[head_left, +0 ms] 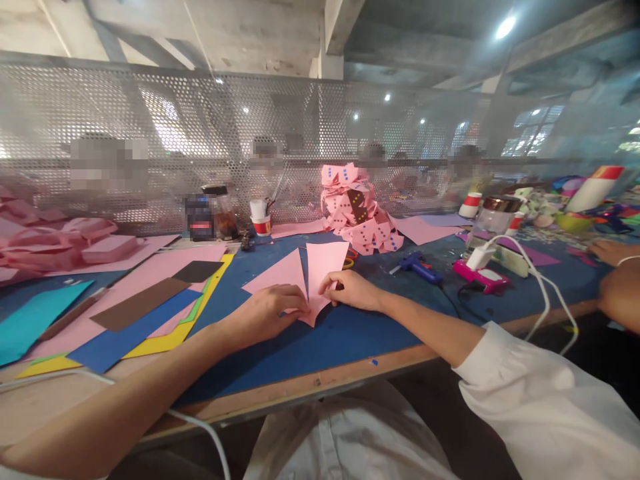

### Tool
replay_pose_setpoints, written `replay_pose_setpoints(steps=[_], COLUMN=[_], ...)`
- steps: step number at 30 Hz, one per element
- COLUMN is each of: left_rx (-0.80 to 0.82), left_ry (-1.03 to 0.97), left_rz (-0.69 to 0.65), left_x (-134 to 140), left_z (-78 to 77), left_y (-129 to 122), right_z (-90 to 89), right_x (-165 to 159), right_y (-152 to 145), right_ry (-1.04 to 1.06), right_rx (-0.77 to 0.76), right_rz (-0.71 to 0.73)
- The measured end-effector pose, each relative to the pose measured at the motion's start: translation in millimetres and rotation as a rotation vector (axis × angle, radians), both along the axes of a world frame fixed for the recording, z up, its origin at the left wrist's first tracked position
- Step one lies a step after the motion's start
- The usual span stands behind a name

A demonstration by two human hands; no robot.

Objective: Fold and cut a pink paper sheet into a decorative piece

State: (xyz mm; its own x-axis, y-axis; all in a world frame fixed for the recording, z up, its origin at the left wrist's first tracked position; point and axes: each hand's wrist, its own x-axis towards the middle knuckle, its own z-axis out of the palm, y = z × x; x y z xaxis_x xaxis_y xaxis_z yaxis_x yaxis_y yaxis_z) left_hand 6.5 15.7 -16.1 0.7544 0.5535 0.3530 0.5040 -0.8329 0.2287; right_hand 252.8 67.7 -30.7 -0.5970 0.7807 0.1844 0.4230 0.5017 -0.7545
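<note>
A pink sheet of paper (326,263) stands partly raised above the blue table top, with a second pink flap (280,272) spreading to its left. The two meet in a narrow V near the front; whether they are one piece I cannot tell. My left hand (273,308) is closed at the low point of the V, its fingertips on the paper. With thumb and fingers curled together, my right hand (353,291) pinches the right edge of the pink paper. Behind that hand, orange-red loops (352,257), perhaps scissor handles, show in part.
Coloured paper sheets (145,303) lie at left, near pink paper pieces (90,243). Dotted pink paper shapes (353,207) are piled behind. A blue glue gun (423,268), a pink power strip (481,277) and a white cable (545,293) lie right. Another person's hand (615,252) is far right.
</note>
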Motion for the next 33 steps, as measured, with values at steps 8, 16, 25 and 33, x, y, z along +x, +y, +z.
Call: replay_pose_setpoints(steps=[8, 16, 25, 33], left_rx=[0.013, 0.037, 0.035, 0.026], left_ry=[0.014, 0.056, 0.048, 0.046], left_rz=[-0.013, -0.019, -0.017, -0.008], left_x=[-1.5, -0.3, 0.4, 3.2], left_z=[-0.6, 1.3, 2.1, 7.6], left_y=[-0.1, -4.1, -4.5, -7.9], right_z=[-2.6, -0.1, 1.4, 2.1], right_x=[2.3, 1.4, 1.5, 0.9], right_y=[1.3, -4.3, -6.5, -7.2], right_ry=[0.019, 0.081, 0.045, 0.037], right_rx=[0.008, -0.056, -0.015, -0.015], right_rz=[0.004, 0.032, 0.041, 0.047])
